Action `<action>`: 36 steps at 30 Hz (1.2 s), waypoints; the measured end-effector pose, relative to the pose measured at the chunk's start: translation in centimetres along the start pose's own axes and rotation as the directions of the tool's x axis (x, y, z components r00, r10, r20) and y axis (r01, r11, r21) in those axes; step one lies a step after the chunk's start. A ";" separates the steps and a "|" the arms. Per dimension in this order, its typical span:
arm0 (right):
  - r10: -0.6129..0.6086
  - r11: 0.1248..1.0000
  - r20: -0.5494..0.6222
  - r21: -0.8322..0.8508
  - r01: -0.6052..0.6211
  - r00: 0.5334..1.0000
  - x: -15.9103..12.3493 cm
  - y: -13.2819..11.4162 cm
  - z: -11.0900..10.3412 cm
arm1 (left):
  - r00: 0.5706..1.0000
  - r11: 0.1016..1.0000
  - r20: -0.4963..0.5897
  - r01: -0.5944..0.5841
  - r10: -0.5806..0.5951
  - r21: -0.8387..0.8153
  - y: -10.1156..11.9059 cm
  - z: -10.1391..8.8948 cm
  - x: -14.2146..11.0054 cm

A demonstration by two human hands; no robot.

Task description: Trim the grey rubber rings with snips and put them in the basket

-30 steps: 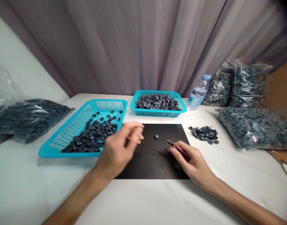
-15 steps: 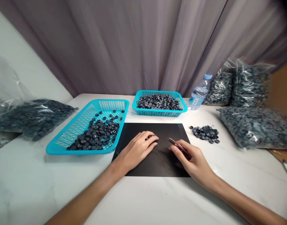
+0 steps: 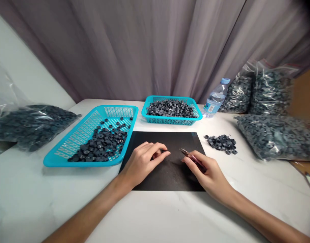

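Over the left part of a black mat [image 3: 167,175], my left hand [image 3: 144,161] has thumb and index finger pinched on a small dark ring [image 3: 163,151], mostly hidden by the fingertips. My right hand [image 3: 207,172] is closed around slim tweezers [image 3: 189,155] with a pinkish body. Their metal tips point left toward the pinched ring, with a gap between. Left of the mat, a blue basket [image 3: 68,135] holds loose dark rings [image 3: 101,145]. To the right of the mat lies a small pile of similar dark rings [image 3: 223,143] on the white table.
A second blue basket [image 3: 173,120] full of dark rings stands behind the mat, with a water bottle [image 3: 215,99] to its right. Plastic bags of rings lie at the left [image 3: 38,125] and right [image 3: 276,135]; more bags [image 3: 271,89] stand at the back right. A grey curtain [image 3: 134,50] hangs behind.
My left hand has lifted and turned slightly, so the pinch and the dark ring show more clearly. My right hand with the tweezers has hardly moved. The view has shifted a little.
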State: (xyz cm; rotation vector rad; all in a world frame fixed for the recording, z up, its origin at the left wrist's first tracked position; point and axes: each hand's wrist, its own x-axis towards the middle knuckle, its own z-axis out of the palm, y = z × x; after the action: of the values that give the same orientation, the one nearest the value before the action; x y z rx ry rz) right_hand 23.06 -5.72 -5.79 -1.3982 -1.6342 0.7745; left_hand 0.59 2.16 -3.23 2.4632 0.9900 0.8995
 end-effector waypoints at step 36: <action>-0.022 0.999 0.039 0.029 0.021 0.999 0.1 0.2 0.1 | 0.929 0.631 0.007 0.257 -0.370 -0.732 1.7 0.3 0.3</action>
State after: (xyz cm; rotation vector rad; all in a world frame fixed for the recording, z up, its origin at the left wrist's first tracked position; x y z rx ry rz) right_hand 23.09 -5.62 -6.02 -1.3513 -1.6599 0.8146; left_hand 1.78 1.15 -2.45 1.5100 0.8439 1.0888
